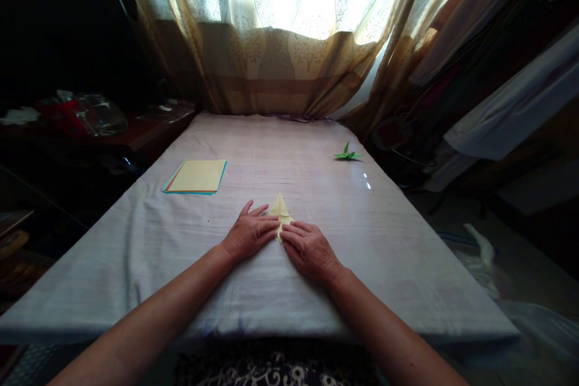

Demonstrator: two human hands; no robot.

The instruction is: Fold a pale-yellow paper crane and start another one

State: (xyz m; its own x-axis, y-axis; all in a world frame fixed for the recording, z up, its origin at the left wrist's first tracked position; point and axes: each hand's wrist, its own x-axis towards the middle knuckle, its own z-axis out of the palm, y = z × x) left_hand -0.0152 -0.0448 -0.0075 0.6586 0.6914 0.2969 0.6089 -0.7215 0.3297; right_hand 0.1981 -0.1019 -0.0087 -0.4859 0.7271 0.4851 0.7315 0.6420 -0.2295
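Near the middle of the counter, toward its near edge, lies a pale yellow folded paper, already creased to a narrow point aimed away from the person. The left hand and right hand lie flat, fingers spread, pressing its lower part, which they hide, so the remaining folds are hard to judge. A finished green paper figure sits near the right edge; a stack of coloured sheets lies toward the left edge.
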